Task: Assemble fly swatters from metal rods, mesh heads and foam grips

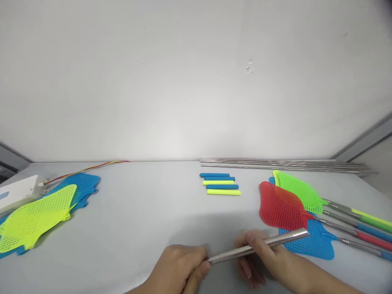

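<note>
A shiny metal tube [228,255] slants up to the right between my two hands, low over the table. My left hand [180,265] is closed around its narrower left end, which the fingers hide. Further along, my right hand [269,255] pinches the tube between thumb and fingers, with the wider end sticking out past it. Just beyond the right hand lie a blue fly swatter [318,239] and a red fly swatter [283,206], overlapping. A green fly swatter [301,192] rests behind them, its metal shaft pointing right.
Several blue and yellow plastic handle sleeves [222,187] lie mid-table. Behind them, thin metal rods [284,165] run along the wall. At left, loose yellow [39,216] and blue swatter heads [82,185] overlap near a white box [21,190] with coloured wires [88,168].
</note>
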`<state>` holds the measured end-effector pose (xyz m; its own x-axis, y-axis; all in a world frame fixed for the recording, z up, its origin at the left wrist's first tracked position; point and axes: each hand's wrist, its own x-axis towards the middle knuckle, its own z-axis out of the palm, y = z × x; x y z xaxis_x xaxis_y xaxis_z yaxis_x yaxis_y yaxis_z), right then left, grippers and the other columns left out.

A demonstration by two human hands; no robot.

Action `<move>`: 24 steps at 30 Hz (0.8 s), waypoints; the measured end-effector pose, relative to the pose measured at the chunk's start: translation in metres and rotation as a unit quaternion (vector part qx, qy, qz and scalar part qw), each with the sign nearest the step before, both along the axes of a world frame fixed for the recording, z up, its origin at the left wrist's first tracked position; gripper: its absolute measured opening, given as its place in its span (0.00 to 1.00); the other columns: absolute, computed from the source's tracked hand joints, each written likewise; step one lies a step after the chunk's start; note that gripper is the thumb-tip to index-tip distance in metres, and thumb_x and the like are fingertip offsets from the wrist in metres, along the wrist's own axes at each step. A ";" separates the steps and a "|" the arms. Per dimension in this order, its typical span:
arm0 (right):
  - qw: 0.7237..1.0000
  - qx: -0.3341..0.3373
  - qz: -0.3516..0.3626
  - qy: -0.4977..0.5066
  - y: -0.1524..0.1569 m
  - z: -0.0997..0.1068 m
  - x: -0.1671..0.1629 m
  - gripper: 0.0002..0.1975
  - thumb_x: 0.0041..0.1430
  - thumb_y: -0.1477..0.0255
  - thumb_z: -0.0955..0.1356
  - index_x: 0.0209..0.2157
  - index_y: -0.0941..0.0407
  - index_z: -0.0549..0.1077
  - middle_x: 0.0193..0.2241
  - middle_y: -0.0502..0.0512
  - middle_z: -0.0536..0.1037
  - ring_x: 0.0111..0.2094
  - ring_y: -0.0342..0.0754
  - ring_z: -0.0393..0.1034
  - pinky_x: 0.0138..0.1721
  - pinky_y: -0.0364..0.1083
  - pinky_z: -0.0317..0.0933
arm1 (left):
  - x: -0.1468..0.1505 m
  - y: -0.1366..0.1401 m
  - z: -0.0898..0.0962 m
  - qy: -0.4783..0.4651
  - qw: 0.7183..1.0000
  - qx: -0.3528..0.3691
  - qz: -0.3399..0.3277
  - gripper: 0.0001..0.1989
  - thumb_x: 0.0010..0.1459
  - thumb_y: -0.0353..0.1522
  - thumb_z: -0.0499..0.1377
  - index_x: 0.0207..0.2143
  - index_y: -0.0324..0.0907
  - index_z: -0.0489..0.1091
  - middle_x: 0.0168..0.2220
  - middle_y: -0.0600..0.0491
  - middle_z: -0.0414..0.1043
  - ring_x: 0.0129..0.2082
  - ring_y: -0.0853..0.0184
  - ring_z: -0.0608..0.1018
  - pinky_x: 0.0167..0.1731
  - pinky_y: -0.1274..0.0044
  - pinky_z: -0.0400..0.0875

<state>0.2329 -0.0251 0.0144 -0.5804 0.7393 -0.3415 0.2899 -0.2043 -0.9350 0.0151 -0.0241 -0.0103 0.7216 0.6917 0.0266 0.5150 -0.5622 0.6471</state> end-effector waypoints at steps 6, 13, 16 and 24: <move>0.993 -0.041 -0.106 0.013 0.004 0.000 -0.001 0.25 0.56 0.55 0.53 0.17 0.58 0.59 0.14 0.49 0.60 0.18 0.41 0.57 0.21 0.41 0.52 | 0.001 0.002 0.008 0.011 0.999 -0.044 -0.002 0.13 0.60 0.34 0.41 0.22 0.42 0.52 0.17 0.59 0.58 0.17 0.74 0.63 0.19 0.84 0.55; 0.950 -0.040 -0.275 0.143 0.023 0.005 0.010 0.25 0.53 0.57 0.57 0.11 0.56 0.46 0.11 0.44 0.45 0.13 0.37 0.45 0.18 0.42 0.42 | 0.001 0.001 0.007 -0.003 0.998 -0.046 0.032 0.13 0.60 0.34 0.41 0.22 0.42 0.51 0.17 0.59 0.57 0.16 0.74 0.63 0.18 0.83 0.54; 0.947 -0.054 -0.290 0.128 0.030 0.008 0.014 0.25 0.53 0.58 0.58 0.11 0.56 0.45 0.11 0.44 0.43 0.12 0.37 0.43 0.17 0.42 0.39 | 0.000 0.001 0.000 -0.010 0.999 -0.024 0.032 0.13 0.60 0.33 0.39 0.22 0.42 0.50 0.16 0.59 0.55 0.15 0.74 0.62 0.16 0.83 0.53; 0.995 0.006 -0.099 0.009 0.017 0.021 0.024 0.24 0.58 0.59 0.51 0.13 0.57 0.54 0.12 0.48 0.55 0.17 0.40 0.51 0.21 0.42 0.47 | 0.000 -0.003 -0.020 -0.036 0.991 0.116 0.061 0.11 0.60 0.31 0.39 0.24 0.43 0.49 0.13 0.61 0.55 0.11 0.73 0.60 0.13 0.81 0.49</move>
<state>0.2568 -0.0084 0.0353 -0.4298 0.8437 -0.3217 0.2275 -0.2436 -0.9428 0.0154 -0.0274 -0.0303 0.6234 0.7431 0.2433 0.5457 -0.6363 0.5452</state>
